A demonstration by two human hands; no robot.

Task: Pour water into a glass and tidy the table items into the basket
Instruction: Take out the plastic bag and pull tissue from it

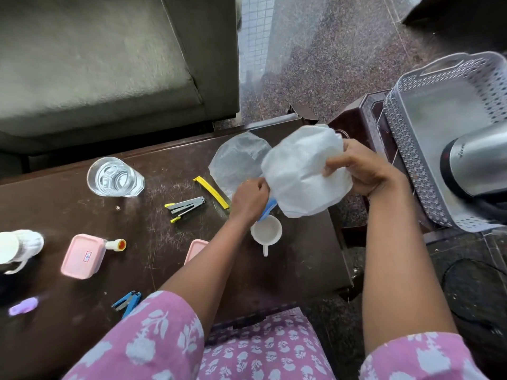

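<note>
Both of my hands hold a translucent white plastic container [301, 174] tilted in the air over the table's right end. My right hand [365, 168] grips its right side; my left hand [251, 198] grips its lower left edge by a blue part [267, 209]. A round clear lid [238, 160] lies on the table behind it. The glass [113, 176], filled with water, stands at the back left. The grey perforated basket [406, 149] sits on a side stand to the right, with a steel kettle [477, 163] over it.
On the dark table [82, 209] lie a white cup [266, 231], a yellow clip [211, 192], a grey-yellow stapler [186, 207], two pink boxes [82, 256], a small glue bottle [116, 244], a blue stapler [127, 303], a purple item [23, 305] and a white bottle [19, 246]. A sofa stands behind.
</note>
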